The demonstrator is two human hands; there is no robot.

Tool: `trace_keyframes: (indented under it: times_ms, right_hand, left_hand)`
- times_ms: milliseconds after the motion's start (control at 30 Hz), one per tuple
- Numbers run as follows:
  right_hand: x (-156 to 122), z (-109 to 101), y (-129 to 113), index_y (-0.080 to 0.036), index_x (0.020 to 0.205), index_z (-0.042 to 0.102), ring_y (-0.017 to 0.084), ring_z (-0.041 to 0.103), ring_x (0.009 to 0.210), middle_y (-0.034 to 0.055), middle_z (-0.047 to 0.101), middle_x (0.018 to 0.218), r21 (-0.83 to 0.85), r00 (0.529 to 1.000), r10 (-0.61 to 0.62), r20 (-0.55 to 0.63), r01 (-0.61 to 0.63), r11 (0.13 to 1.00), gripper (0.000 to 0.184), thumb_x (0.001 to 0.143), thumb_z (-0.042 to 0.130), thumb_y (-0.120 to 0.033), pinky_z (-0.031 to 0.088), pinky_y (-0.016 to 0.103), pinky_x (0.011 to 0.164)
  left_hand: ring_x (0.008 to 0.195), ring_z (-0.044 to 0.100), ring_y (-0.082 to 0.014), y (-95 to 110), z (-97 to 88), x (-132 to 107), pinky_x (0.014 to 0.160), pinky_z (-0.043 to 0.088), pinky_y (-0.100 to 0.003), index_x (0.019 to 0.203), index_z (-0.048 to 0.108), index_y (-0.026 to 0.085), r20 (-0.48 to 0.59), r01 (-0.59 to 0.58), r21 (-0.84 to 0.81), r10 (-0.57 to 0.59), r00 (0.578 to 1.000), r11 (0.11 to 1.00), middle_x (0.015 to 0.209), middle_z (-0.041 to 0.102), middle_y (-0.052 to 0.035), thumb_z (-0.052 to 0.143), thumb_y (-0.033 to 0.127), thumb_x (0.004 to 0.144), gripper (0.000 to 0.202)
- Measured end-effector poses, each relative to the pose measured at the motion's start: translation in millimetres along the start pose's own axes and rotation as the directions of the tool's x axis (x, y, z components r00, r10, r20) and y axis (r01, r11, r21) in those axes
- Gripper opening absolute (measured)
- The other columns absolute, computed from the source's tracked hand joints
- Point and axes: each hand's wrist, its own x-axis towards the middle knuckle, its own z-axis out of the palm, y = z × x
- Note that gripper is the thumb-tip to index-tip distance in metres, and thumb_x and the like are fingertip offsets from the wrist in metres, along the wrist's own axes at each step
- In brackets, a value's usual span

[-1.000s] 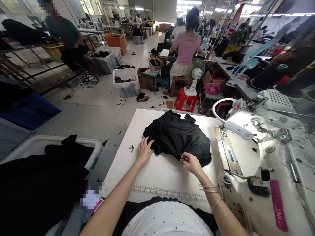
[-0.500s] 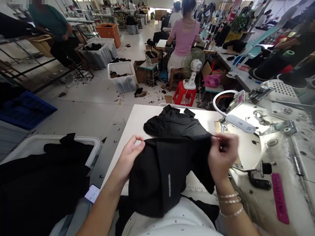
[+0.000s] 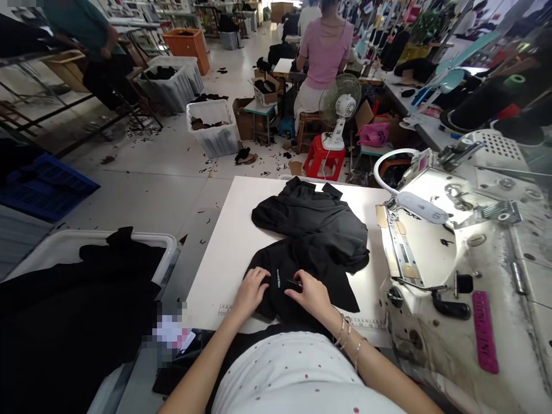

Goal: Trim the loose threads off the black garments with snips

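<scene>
Black garment [image 3: 297, 293] lay flat near bench [image 3: 215, 282] front edge, just below second black piece [image 3: 308, 221]. Left hand [image 3: 253, 292] pressed it, fingers spread; right hand [image 3: 311, 296] pinched small snips [image 3: 295, 283] in narrow grip. Apparently thread trimming; next move seemingly called for snipping remaining loose ends.

Wearer's torso, overhead view: wht top [image 3: 284, 374] w/ scattered sm. red dots. Forearms [image 3: 202, 365] bare. R wrist [image 3: 332, 316] carries approx. 3 thin silver-tone bracelets [image 3: 344, 332], spaced along the arm.
</scene>
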Motion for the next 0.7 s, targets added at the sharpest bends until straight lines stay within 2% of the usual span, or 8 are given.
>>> trace_keyframes:
  times_ms: [67, 167, 267, 333, 400, 467, 567, 700]
  right_hand:
    - [4, 4, 4, -0.022, 0.082, 0.058, 0.018, 0.06, 0.072, 0.0016, 0.065, 0.08, -0.027, 0.999, -0.026, 0.022, 0.027, 0.999, 0.011, 0.071, 0.061, -0.023, 0.035, 0.024, 0.058]
    - [6, -6, 14, -0.023, 0.075, 0.057, 0.016, 0.06, 0.073, -0.0011, 0.065, 0.078, -0.003, 0.999, -0.038, -0.024, 0.038, 0.999, 0.005, 0.073, 0.056, -0.018, 0.035, 0.022, 0.059]
    - [5, -28, 31, -0.021, 0.076, 0.055, 0.017, 0.058, 0.071, 0.0013, 0.063, 0.076, 0.009, 0.983, 0.067, -0.17, -0.066, 0.998, 0.007, 0.078, 0.048, -0.02, 0.035, 0.023, 0.058]
    - [3, -43, 37, -0.02, 0.079, 0.053, 0.019, 0.056, 0.068, 0.0034, 0.061, 0.074, 0.013, 0.947, 0.163, -0.275, -0.166, 0.986, 0.009, 0.077, 0.044, -0.02, 0.034, 0.024, 0.056]
    - [0, -54, 34, -0.019, 0.083, 0.054, 0.018, 0.054, 0.065, 0.0032, 0.059, 0.071, 0.054, 0.924, 0.187, -0.335, -0.179, 0.982, 0.011, 0.076, 0.045, -0.021, 0.035, 0.025, 0.056]
    - [-4, -58, 20, -0.019, 0.083, 0.056, 0.015, 0.052, 0.062, 0.0022, 0.058, 0.069, 0.17, 0.944, 0.101, -0.314, -0.049, 0.984, 0.011, 0.078, 0.047, -0.024, 0.037, 0.025, 0.056]
    - [-7, -52, -11, -0.018, 0.08, 0.062, 0.014, 0.051, 0.064, 0.0023, 0.055, 0.072, 0.386, 0.975, -0.133, -0.179, 0.194, 0.902, 0.014, 0.077, 0.053, -0.029, 0.038, 0.024, 0.057]
    - [-6, -36, -31, -0.019, 0.097, 0.063, 0.014, 0.051, 0.074, 0.002, 0.052, 0.085, 0.571, 0.969, -0.246, -0.01, 0.207, 0.794, 0.032, 0.068, 0.067, -0.031, 0.039, 0.022, 0.061]
  left_hand:
    - [0.087, 0.051, -0.0215, 0, -2.5, 5, 0.083, 0.042, -0.038, 0.075, 0.062, 0.02, -0.028, -0.013, -0.039, 0.012, 1.0, 0.999, 0.084, 0.058, -0.0052, 0.047, 0.014, 0.076, 0.015]
    - [0.088, 0.049, -0.0217, 2, -10.3, 7, 0.084, 0.04, -0.036, 0.069, 0.061, 0.02, -0.111, 0.002, -0.128, -0.016, 0.994, 0.992, 0.084, 0.057, -0.0056, 0.048, 0.022, 0.077, 0.016]
    - [0.083, 0.051, -0.02, 8, -21.2, 5, 0.08, 0.039, -0.032, 0.071, 0.06, 0.019, -0.189, 0.06, -0.26, -0.112, 0.976, 0.964, 0.081, 0.057, -0.0049, 0.047, 0.028, 0.079, 0.017]
    - [0.072, 0.049, -0.0168, 14, -27.6, 5, 0.071, 0.038, -0.027, 0.07, 0.057, 0.018, -0.202, 0.098, -0.365, -0.182, 0.962, 0.926, 0.07, 0.054, -0.0023, 0.048, 0.033, 0.079, 0.02]
    - [0.061, 0.043, -0.013, 25, -31.2, 6, 0.061, 0.036, -0.023, 0.065, 0.051, 0.017, -0.192, 0.12, -0.48, -0.238, 0.952, 0.869, 0.06, 0.046, 0.0012, 0.049, 0.041, 0.078, 0.027]
    - [0.055, 0.038, -0.0102, 40, -31.6, 9, 0.055, 0.033, -0.02, 0.061, 0.044, 0.018, -0.162, 0.131, -0.598, -0.279, 0.946, 0.791, 0.057, 0.039, 0.0036, 0.049, 0.049, 0.077, 0.035]
    - [0.053, 0.037, -0.0081, 63, -30.0, 13, 0.052, 0.034, -0.018, 0.062, 0.039, 0.018, -0.084, 0.154, -0.742, -0.319, 0.944, 0.653, 0.057, 0.039, 0.0046, 0.052, 0.055, 0.073, 0.041]
    - [0.053, 0.043, -0.0078, 84, -33.5, 14, 0.054, 0.039, -0.018, 0.069, 0.042, 0.018, -0.016, 0.176, -0.841, -0.349, 0.937, 0.512, 0.061, 0.046, 0.0041, 0.058, 0.054, 0.068, 0.04]
